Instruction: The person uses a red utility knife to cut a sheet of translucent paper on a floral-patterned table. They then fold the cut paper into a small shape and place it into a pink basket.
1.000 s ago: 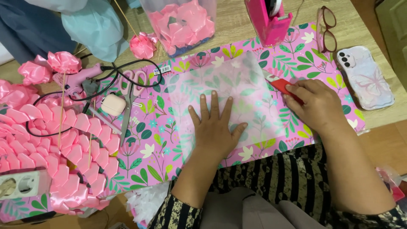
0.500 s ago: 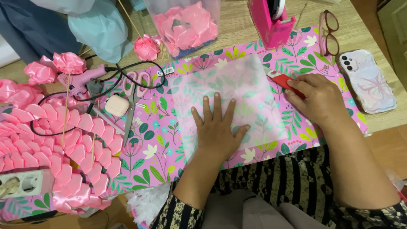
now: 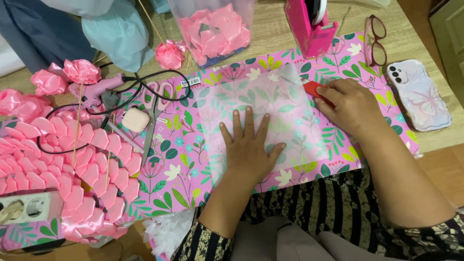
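My left hand (image 3: 248, 146) lies flat with fingers spread on a translucent white sheet (image 3: 251, 96). The sheet rests on pink floral wrapping paper (image 3: 183, 169) that covers the table. At the sheet's right edge my right hand (image 3: 349, 105) grips a small red tool (image 3: 314, 89), whose tip touches the sheet. Most of the tool is hidden under the fingers.
Pink-handled scissors (image 3: 155, 108), a pink glue gun (image 3: 99, 92) with black cord and a small pink case (image 3: 135, 119) lie left of the sheet. Folded pink ribbon petals (image 3: 58, 159) fill the left. A clear tub of petals (image 3: 212, 29), a tape dispenser (image 3: 311, 26), glasses (image 3: 376, 41) and a phone (image 3: 419, 94) sit behind and right.
Both hands have stayed on the sheet. My right hand with the red tool has shifted only slightly along the sheet's right edge.
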